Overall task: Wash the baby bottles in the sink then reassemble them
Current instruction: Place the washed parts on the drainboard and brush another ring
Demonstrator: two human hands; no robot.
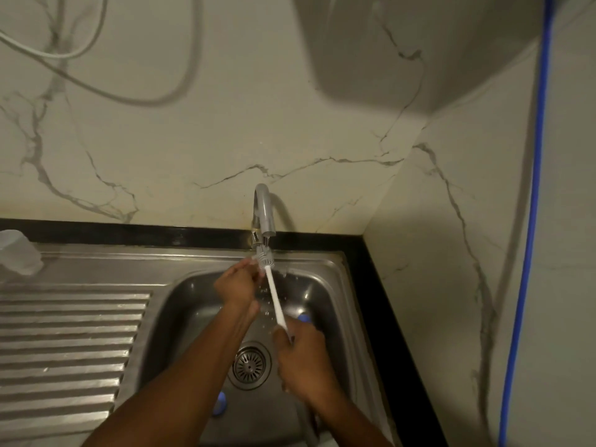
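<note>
Head view: the right hand [303, 356] grips the low end of a white brush [274, 295]. The left hand [237, 283] pinches its bristles under the running tap [266, 211]. One blue part [220, 404] lies in the sink [325, 285] near the drain [250, 366], and another blue part [303, 317] lies just behind the right hand.

White cables [154, 103] looped across the marbled wall [225, 124] at upper left. A blue pipe [531, 221] ran down the right side, beside a blurred grey box [403, 43]. A black tabletop [371, 285] met the wall's foot.

White bottle brush [274, 296] tilted above sink [180, 295]
</note>
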